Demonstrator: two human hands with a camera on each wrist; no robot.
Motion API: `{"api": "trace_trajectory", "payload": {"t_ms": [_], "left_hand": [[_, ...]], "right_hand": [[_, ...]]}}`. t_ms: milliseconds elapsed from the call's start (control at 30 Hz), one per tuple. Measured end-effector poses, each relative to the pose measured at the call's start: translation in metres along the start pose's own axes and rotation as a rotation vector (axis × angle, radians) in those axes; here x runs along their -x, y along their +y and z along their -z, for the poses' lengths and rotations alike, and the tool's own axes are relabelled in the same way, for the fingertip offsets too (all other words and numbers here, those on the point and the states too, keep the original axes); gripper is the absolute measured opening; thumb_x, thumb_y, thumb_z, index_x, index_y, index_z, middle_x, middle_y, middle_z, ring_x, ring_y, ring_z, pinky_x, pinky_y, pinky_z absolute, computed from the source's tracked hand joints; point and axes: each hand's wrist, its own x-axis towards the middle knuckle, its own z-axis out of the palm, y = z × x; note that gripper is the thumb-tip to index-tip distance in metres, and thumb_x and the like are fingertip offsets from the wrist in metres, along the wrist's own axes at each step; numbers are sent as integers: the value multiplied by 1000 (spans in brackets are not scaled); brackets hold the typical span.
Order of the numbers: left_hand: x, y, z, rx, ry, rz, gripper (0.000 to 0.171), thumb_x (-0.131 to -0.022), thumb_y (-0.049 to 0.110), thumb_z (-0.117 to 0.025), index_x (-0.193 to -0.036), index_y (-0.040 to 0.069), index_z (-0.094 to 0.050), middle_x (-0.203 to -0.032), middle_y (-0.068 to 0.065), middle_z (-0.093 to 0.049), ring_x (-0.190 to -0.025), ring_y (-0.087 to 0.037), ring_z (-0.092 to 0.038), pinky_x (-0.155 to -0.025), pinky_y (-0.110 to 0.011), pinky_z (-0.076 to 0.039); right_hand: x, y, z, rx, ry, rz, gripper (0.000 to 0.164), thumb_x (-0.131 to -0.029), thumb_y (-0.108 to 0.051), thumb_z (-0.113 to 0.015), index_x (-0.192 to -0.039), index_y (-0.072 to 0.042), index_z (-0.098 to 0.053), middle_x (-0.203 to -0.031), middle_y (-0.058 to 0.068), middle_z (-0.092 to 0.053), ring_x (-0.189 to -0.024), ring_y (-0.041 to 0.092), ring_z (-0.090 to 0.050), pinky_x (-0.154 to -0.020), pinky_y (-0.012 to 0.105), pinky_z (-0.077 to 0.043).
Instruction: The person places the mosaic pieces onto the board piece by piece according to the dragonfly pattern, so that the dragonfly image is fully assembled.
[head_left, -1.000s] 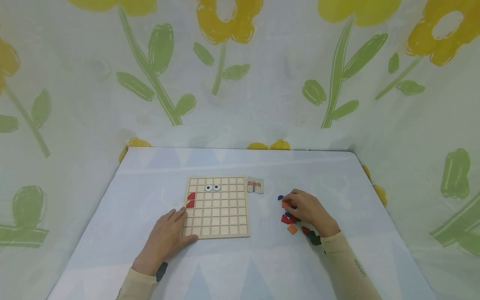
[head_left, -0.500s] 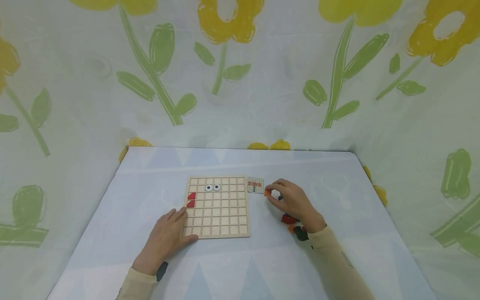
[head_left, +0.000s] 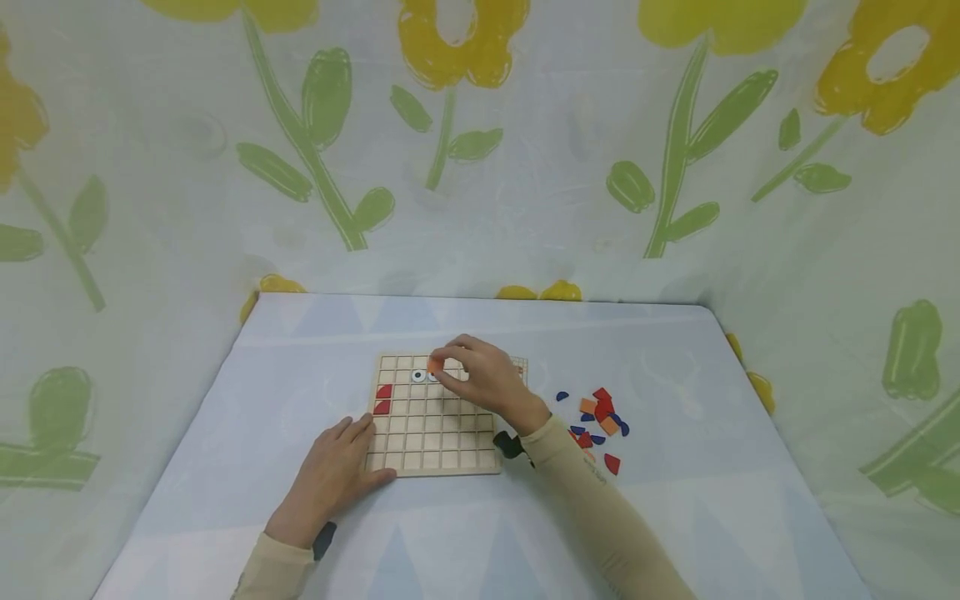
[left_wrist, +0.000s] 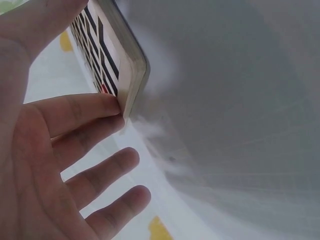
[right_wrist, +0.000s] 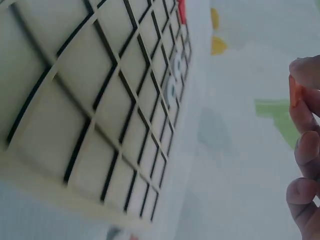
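A wooden grid board [head_left: 432,440] lies on the table, with two red quarter-round tiles [head_left: 382,407] in cells along its left side. Near its top are two round eye tiles [head_left: 418,376], one partly behind the fingers. My right hand [head_left: 487,375] is over the upper part of the board and pinches an orange square tile [head_left: 435,365] between thumb and fingertip. In the right wrist view the orange tile [right_wrist: 296,91] shows edge-on, apart from the board. My left hand [head_left: 333,467] rests at the board's lower left corner, fingers [left_wrist: 82,117] extended and touching its edge.
Loose red, orange and blue tiles [head_left: 603,409] lie scattered on the table [head_left: 675,500] right of the board. A small pattern card [head_left: 521,363] beside the board's upper right is mostly hidden by the right hand. A flower-printed cloth [head_left: 562,167] rises behind.
My right hand has picked up an orange square tile from the loose pieces and moved left with it, past the card, over the board. The left hand has stayed in place.
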Motion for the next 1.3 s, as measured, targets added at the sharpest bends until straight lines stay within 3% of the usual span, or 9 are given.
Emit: {"api": "trace_trajectory", "payload": {"t_ms": [267, 533, 833, 1300], "left_hand": [[0, 1, 4, 3, -25, 2, 91, -82, 58, -78, -141, -8, -54, -149, -21, -50, -136, -46, -44, -113, -59, -38], [1, 0, 4, 0, -9, -1, 91, -80, 57, -80, -139, -8, -56, -148, -22, -51, -135, -46, -45, -113, -60, -39], [0, -1, 2, 0, 26, -22, 90, -81, 57, -79, -138, -9, -56, -147, -22, -52, -134, -46, -47, -111, -60, -40], [1, 0, 2, 9, 18, -12, 90, -81, 56, -80, -138, -9, -56, -147, -22, -52, -134, -46, -47, -111, -60, -40]], "right_hand": [[-27, -7, -40, 3, -268, -83, 22, -97, -34, -68, -115, -23, -76, -111, -7, -68, -87, 10, -66, -70, 17, -54], [-40, -21, -60, 35, -494, -158, 25, -98, -37, -69, -118, -25, -77, -108, -11, -68, -90, 2, -61, -75, 17, -53], [-42, -23, -74, 144, -562, -212, 24, -98, -37, -67, -117, -26, -77, -98, -11, -64, -83, 4, -56, -69, 19, -50], [-46, -27, -74, 119, -604, -270, 24, -97, -36, -71, -118, -26, -76, -99, -12, -61, -82, 4, -54, -72, 20, -50]]}}
